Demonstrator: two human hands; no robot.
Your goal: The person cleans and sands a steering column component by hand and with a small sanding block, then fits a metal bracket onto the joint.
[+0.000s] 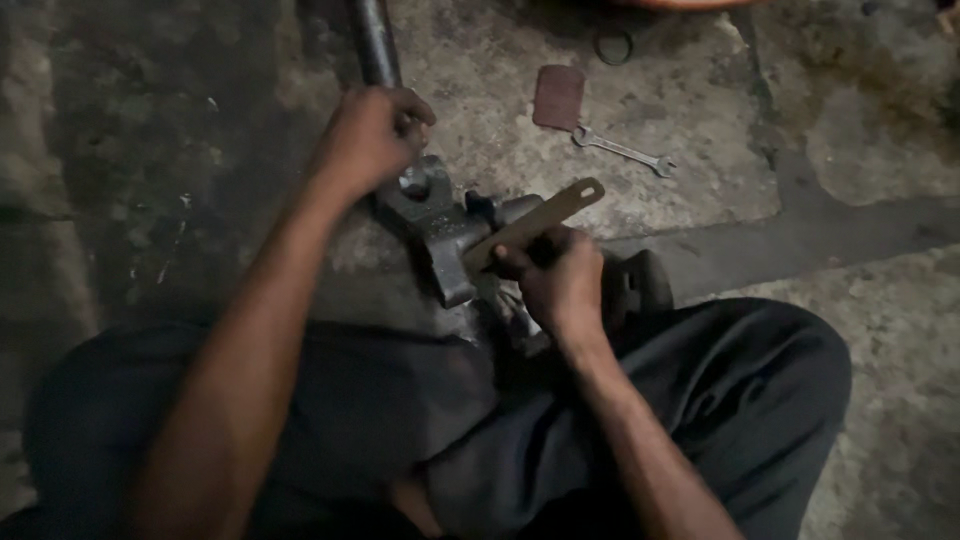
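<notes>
Fingers of the left hand (368,135) wrapped one dark shaft (376,42); the right hand (560,280) gripped one flat metal bar (540,222) against one steel yoke (440,225). One spanner (622,151) lay far right.

The left hand (368,135) grips a dark metal part (437,228). The right hand (560,280) holds a flat tool (535,224) against it. A wrench (622,151) lies nearby.

A double-ended spanner (622,150) lay on the stained concrete floor (700,80) in the upper right of the frame. A small reddish-brown rectangular piece (558,97) touched its left end, and a dark ring (613,45) sat just above that.
</notes>
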